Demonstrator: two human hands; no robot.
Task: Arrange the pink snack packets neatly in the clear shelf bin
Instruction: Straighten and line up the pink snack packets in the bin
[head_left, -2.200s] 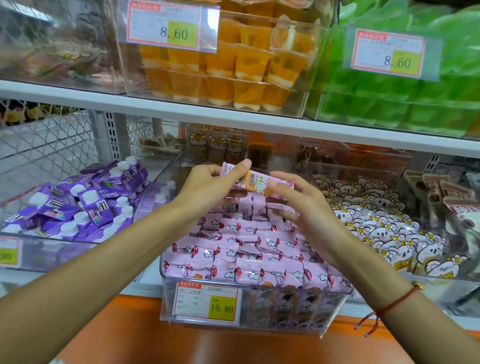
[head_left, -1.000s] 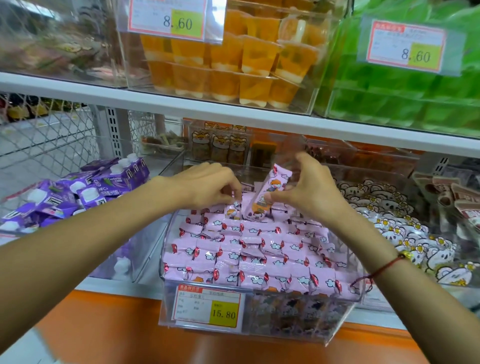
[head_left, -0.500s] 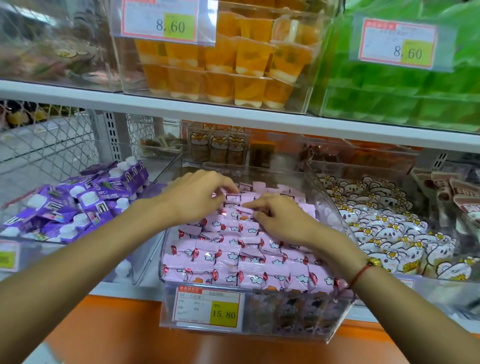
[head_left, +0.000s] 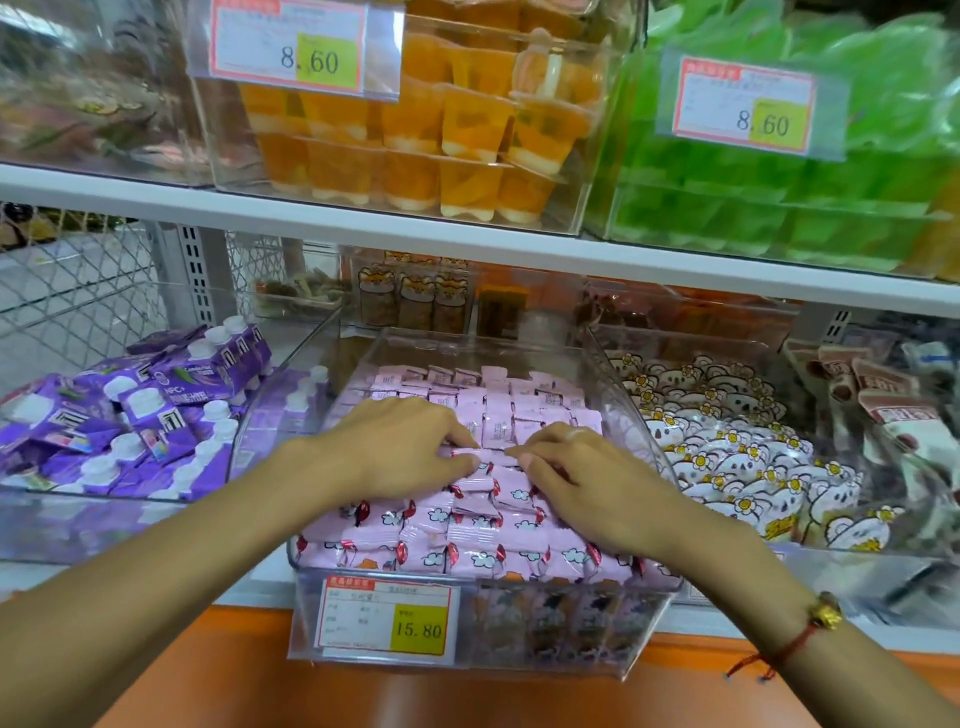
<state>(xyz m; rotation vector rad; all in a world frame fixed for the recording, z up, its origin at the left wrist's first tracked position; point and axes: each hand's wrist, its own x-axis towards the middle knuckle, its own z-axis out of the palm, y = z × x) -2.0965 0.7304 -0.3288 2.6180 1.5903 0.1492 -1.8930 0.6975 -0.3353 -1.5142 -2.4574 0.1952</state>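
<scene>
Both hands lie palm-down on the pink packets at the middle of the frame. The left hand rests with fingers loosely bent, its fingertips pressing the top of the pile; the right hand mirrors it, fingers slightly curled, tips touching the packets just beside the left fingertips. Whether either pinches a single packet cannot be told. The packets are small, pillow-shaped, glossy film with crimped ends, pale pink with white clouds and red marks; the near rows show this printed face, the far rows a plainer pink back with small text. They fill the bin, a clear hard-plastic box with smooth rounded corners, at centre frame on the lower shelf. A paper price tag reading 15.80 sits on its front wall. A red cord bracelet with a gold bead circles the right wrist, lower right. Purple cartons with white caps lie at left.
</scene>
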